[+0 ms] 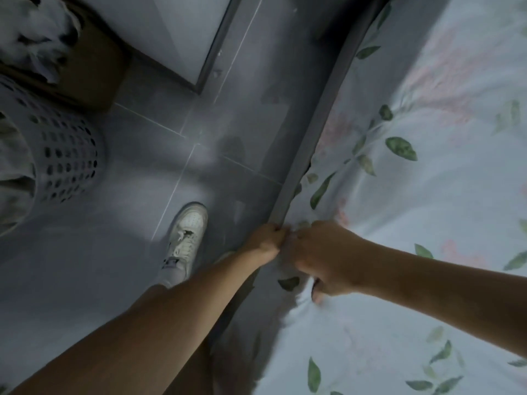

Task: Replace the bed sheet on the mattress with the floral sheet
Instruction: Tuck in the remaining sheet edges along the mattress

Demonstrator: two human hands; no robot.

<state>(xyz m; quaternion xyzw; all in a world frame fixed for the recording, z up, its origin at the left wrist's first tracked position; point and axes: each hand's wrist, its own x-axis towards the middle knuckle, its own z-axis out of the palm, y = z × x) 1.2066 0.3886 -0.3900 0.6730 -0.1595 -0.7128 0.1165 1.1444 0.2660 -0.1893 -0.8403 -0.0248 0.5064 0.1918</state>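
- Pale cotton with green leaves and pink blooms, the floral sheet (427,166) lies over the mattress top, filling the right of the scene from near to far.
- Both forearms reach in from the near edge and meet at the bed's left side, the hands close together.
- Right hand (328,258) sits on the sheet's edge with fingers curled into bunched cloth; its thumb presses down on the fabric. I judge it to be grasping the sheet.
- Left hand (265,240) is clenched at the grey bed frame rail (296,163), seemingly pinching the same hem, though blur hides the fingertips.
- The step in hand looks like tucking the sheet's left edge down between mattress and rail; spreading seems done, tucking only partly.
- Next, the move likely calls for pushing the gathered cloth down into the gap, then shifting along the rail towards the far end, where the edge looks loose and wrinkled.
- The sheet's long axis runs with the rail, from near and slightly left to far right.
- Left of the bed, a white shoe (186,238) stands on the grey tiled floor (114,280).
- Farther left is a perforated laundry basket (62,155) holding cloth, with crumpled white fabric (37,35) beyond it.
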